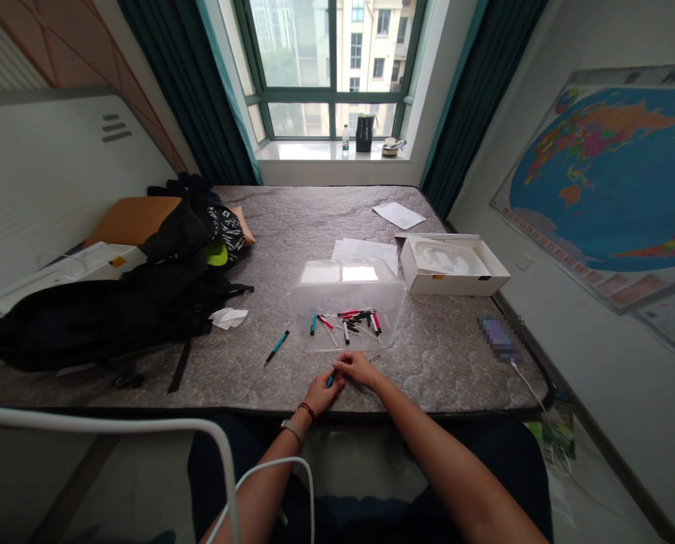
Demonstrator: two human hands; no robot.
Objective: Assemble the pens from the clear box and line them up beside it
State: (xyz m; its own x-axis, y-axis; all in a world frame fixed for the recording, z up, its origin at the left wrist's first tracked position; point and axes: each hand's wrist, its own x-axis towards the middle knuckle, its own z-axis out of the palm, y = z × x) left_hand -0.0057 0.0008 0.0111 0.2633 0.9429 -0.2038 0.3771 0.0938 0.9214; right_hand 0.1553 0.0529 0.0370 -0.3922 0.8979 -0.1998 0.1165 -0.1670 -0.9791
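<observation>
Both of my hands meet at the near edge of a bare grey mattress. My left hand is closed around a small blue pen part. My right hand pinches the same piece from the right, fingers together. Just beyond them stands a clear plastic bin holding several red, blue and black pen pieces. A single blue pen lies loose on the mattress to the left of the bin.
A black backpack and clothes fill the left side, with crumpled tissue beside them. An open white box, papers and a phone with cable lie to the right. A white tube frame crosses the foreground.
</observation>
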